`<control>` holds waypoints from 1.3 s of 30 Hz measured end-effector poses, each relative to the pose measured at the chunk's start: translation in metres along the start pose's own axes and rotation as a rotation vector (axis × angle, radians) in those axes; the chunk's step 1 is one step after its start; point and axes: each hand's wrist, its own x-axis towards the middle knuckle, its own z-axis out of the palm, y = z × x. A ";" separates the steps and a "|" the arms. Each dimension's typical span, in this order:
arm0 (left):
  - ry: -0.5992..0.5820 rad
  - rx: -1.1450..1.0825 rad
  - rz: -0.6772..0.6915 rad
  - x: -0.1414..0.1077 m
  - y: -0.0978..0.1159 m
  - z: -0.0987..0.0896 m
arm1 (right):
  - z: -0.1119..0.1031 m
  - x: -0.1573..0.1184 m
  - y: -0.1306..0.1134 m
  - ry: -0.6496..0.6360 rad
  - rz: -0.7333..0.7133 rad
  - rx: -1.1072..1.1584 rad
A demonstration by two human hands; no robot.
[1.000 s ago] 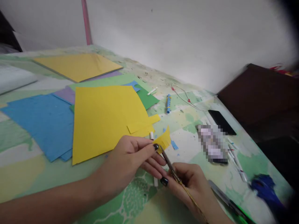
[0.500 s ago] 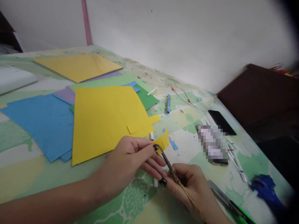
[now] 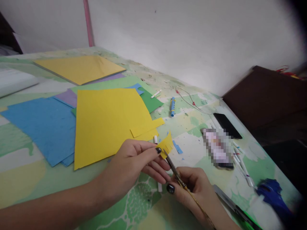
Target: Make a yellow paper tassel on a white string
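Between thumb and fingers, my left hand pinches a small yellow paper strip whose edge has several short slits. My right hand is closed on a pair of scissors with gold-coloured handles. The blade tips meet the strip's near edge, just right of my left thumb. A white marker lies partly hidden below my left hand. Beyond the hands, a large yellow sheet rests on other papers, with a loose yellow strip at its right corner.
Blue sheets lie left, a yellow pad behind. A blue paper roll and a white cord lie further back. To the right are a phone, a black device, pens, a cutter and a dark-blue object.
The scissors have shifted slightly along the yellow strip's edge, and my right thumb has moved a little away from my left fingers. The strip has tilted slightly in my left hand.
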 end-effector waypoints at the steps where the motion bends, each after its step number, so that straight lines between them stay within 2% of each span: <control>1: 0.002 -0.003 -0.002 0.000 0.000 0.000 | -0.001 0.000 0.000 -0.013 -0.006 0.020; 10: 0.010 0.010 0.011 0.002 -0.001 -0.002 | -0.004 -0.003 0.001 -0.073 -0.034 0.080; 25: 0.041 0.098 -0.007 0.001 0.003 0.001 | -0.003 -0.002 0.001 -0.037 -0.020 0.008; 39: 0.025 0.085 -0.023 0.000 0.004 0.003 | -0.002 -0.001 -0.001 0.014 0.011 -0.028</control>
